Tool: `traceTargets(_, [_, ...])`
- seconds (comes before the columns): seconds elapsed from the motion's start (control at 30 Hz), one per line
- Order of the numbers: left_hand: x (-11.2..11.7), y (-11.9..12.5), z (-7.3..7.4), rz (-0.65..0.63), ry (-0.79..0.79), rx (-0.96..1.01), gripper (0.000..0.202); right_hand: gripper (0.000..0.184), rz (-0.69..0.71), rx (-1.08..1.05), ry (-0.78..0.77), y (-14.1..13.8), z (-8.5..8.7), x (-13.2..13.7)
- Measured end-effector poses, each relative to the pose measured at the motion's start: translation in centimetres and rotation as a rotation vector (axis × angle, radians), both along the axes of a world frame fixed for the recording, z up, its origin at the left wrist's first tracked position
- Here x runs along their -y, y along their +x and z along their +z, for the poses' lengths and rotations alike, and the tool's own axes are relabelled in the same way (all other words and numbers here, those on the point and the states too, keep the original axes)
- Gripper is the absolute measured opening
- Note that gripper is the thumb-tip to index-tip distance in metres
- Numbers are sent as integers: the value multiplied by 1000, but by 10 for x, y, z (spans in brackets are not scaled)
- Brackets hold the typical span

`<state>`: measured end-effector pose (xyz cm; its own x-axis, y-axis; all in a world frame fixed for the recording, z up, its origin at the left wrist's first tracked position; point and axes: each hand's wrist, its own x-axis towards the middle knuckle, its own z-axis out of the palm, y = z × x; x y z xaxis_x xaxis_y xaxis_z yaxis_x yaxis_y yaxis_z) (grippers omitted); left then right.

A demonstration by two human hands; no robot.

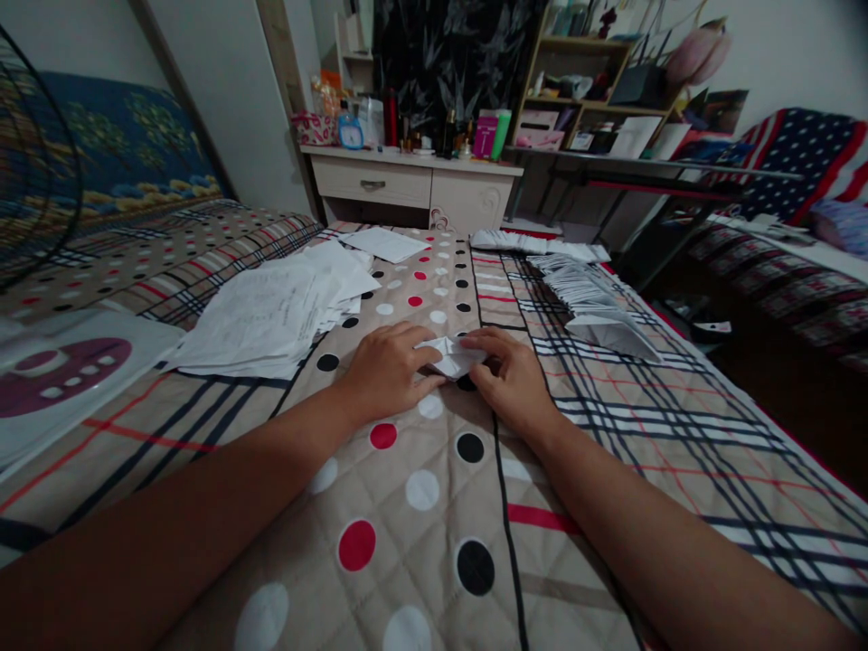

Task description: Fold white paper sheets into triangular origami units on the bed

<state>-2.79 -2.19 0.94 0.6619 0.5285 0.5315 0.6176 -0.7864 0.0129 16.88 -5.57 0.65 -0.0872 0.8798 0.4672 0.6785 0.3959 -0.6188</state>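
A small piece of folded white paper [453, 359] is held between my two hands, just above or on the dotted bedspread [420, 452]. On its left side, my left hand [386, 371] is closed, with the thumb and fingers pinching the edge. My right hand [512, 375] grips the opposite edge, fingers bent over the top and thumb below. To the left lies a stack of loose white sheets [264, 307], some with faint writing. Rows of folded paper pieces [576, 294] lie tightly packed on the right.
A single white sheet [386, 244] lies beyond the stack. A white plastic bag with a purple print [68, 371] is at the left, near a fan [41, 163]. At the bed's far end stands a white dresser [407, 185] with bottles; a folding table [651, 172] is at the right.
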Motion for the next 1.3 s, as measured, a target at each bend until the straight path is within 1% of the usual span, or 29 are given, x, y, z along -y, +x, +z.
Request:
traceTargets(0.1, [-8, -3, -6, -38, -46, 109, 14, 42, -4, -14, -53, 2, -2, -2])
traceTargets(0.17, [-13, -5, -10, -41, -94, 201, 12, 41, -10, -20, -89, 3, -4, -4])
traceTargets(0.23, [-17, -6, -13, -29, -145, 266, 12, 31, -2, -36, -105, 4, -5, -6])
traceTargets(0.33, [-19, -7, -14, -31, -167, 281, 14, 9, 37, -85, -104, 4, -6, -7])
traceTargets(0.4, [-19, -7, -14, -65, -159, 276, 15, 2, 47, -121, -110, 4, -6, -7])
traceTargets(0.5, [-17, -7, -13, -137, -152, 302, 14, 7, 27, -206, -134, 3, -6, -7])
traceTargets(0.57, [-16, -6, -12, -167, -127, 326, 12, 12, 48, -303, -172, 2, -7, -7])
traceTargets(0.67, [-14, -5, -10, -152, -87, 343, 10, 18, 113, -411, -207, 1, -6, -6])
traceTargets(0.77, [-11, -4, -5, -94, -42, 284, 13, 20, 164, -387, -124, 0, -4, -5])
traceTargets(0.87, [-7, -2, -1, -61, 15, 114, 22, 19, 226, -311, -40, -1, -2, -4])
traceTargets(0.97, [-5, -1, 1, -54, 23, 16, 24, 19, 257, -266, -25, 0, -2, -3])
traceTargets(1.03, [-6, 0, -1, -62, 6, 42, 18, 20, 249, -263, -28, -1, -2, -3])
traceTargets(1.17, [-9, -1, -5, -84, -31, 166, 2, 20, 188, -310, -68, -2, -3, -3])
traceTargets(1.3, [-9, 1, -7, -102, -39, 248, 6, 22, 148, -449, -191, -3, -4, -4])
